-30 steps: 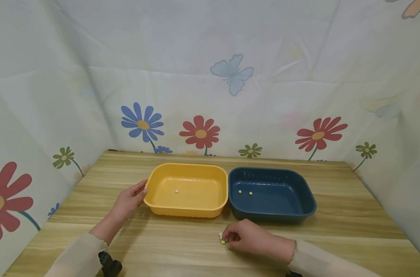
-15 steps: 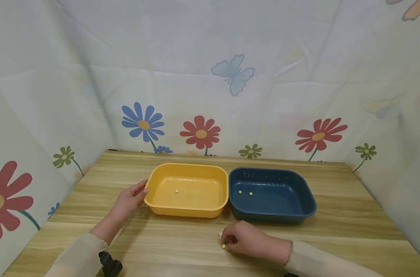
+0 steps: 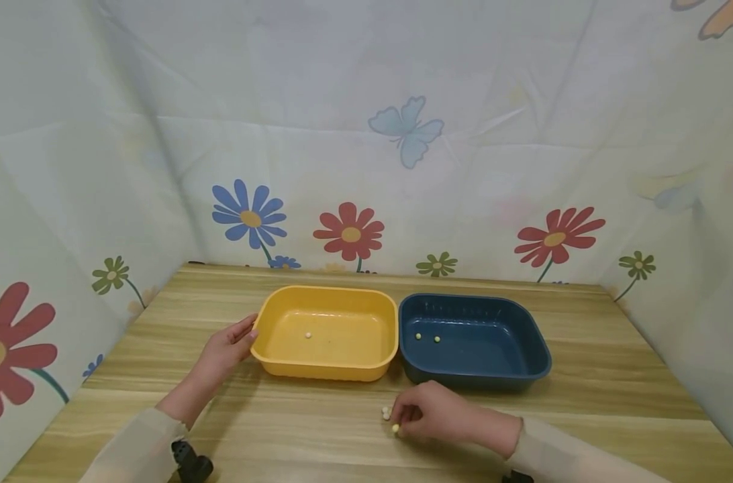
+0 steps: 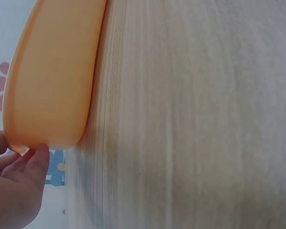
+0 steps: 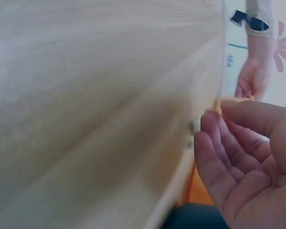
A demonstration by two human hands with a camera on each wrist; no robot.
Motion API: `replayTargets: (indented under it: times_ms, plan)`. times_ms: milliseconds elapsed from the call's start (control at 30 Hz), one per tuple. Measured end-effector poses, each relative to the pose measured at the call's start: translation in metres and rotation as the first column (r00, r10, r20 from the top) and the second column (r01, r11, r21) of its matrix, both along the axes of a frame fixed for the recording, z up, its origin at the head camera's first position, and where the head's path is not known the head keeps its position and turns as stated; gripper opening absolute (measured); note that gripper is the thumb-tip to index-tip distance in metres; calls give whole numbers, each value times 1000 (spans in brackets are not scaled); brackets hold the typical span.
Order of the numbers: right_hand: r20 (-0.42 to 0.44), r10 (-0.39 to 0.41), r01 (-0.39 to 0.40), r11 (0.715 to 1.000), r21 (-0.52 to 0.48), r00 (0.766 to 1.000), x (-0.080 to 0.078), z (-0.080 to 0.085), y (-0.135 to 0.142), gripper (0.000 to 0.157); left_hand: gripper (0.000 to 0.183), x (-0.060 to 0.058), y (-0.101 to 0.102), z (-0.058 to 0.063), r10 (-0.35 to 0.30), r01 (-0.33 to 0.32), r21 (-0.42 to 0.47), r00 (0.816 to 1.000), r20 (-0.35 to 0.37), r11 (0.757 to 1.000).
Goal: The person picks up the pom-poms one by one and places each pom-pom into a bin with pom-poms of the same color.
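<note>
At the left end of the yellow basin (image 3: 324,370), my left hand (image 3: 224,345) grips the rim, thumb over the edge and fingers against the outer wall (image 4: 52,95). My right hand (image 3: 433,412) is low over the table in front of the basins, fingers curled and thumb close to the index finger. A small round yellow bead (image 3: 395,428) shows at its fingertips, pinched there. Just left of those fingers, small whitish beads (image 3: 386,414) lie close together on the table. In the right wrist view, the fingers (image 5: 212,157) partly cover what lies behind them.
A dark blue basin (image 3: 475,379) stands against the yellow one on the right; two yellow-green beads (image 3: 437,339) lie inside it. One white bead (image 3: 309,335) sits in the yellow basin. A flower-printed cloth (image 3: 463,201) closes off the wooden table (image 3: 294,436) behind and at both sides.
My right hand has shifted slightly; the yellow bead at its fingertips has moved a little right and nearer, away from the whitish beads. My left hand and both basins stay in place.
</note>
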State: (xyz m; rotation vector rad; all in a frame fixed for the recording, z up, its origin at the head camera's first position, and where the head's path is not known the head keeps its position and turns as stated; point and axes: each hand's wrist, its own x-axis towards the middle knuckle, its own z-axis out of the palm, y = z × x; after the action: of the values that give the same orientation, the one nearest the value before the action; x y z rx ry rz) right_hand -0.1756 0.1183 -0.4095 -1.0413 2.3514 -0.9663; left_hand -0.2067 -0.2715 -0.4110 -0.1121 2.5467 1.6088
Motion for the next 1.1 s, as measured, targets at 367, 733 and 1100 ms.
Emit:
replayTargets:
  times_ms: [367,733,1100]
  plan:
    - [181,-5,7,1000,-10,983,-13,40,21,9,57,0,-1,-1,-1,1,-9,1000,-5,1000]
    - [278,-59,65,998,-11,959,-33,78,42,14,57,2,0,1,-5,5,-5,1000,-3,1000]
    - [275,17,-22,1000,12,961,-69,105,65,22,58,1,1,2,1,-1,-13,1000,13,1000]
